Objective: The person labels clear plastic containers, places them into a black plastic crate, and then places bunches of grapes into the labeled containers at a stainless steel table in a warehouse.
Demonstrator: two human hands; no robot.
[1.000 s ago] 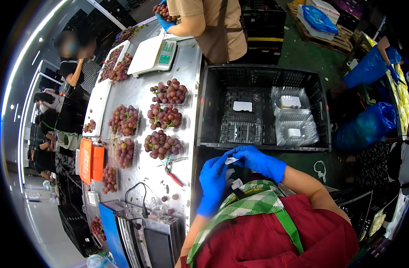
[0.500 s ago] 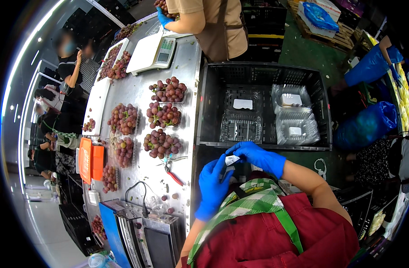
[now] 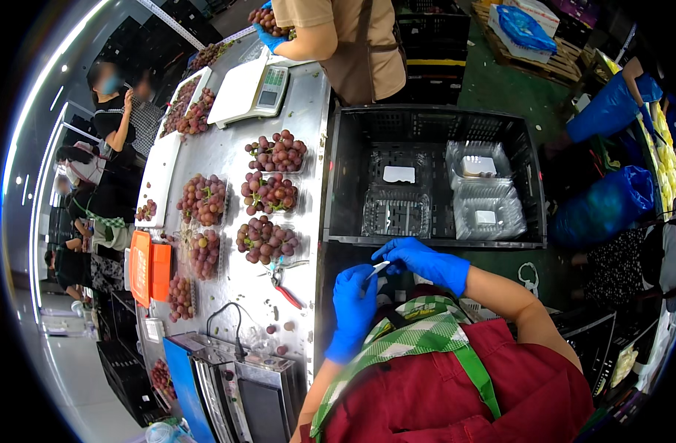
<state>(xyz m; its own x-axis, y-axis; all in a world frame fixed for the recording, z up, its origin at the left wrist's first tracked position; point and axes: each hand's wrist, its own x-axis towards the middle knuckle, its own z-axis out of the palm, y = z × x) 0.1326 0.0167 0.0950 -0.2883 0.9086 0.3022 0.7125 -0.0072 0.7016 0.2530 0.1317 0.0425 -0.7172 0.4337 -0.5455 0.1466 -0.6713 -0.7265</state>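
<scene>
Both hands wear blue gloves and meet in front of my body, just short of the black crate. Between their fingertips is a small white label [image 3: 379,269], tilted so that it shows nearly edge-on. My left hand [image 3: 353,306] pinches its near left end. My right hand [image 3: 430,267] has its fingers closed at the far end of the same label. Beyond them stands the black crate [image 3: 435,242], with clear plastic clamshell boxes [image 3: 489,214] inside, some bearing white labels.
On the metal table [image 3: 305,199] to the left are several boxes of red grapes [image 3: 268,240], red-handled pruning shears [image 3: 282,288], a scale [image 3: 268,92] and a wrapping machine [image 3: 260,399]. An orange box [image 3: 159,273] stands farther left. A co-worker [image 3: 360,52] holds grapes at the far end.
The label has turned from showing its printed face to nearly edge-on. My left fingers have curled in closer around it. The co-worker's gloved hand has shifted slightly with the grapes.
</scene>
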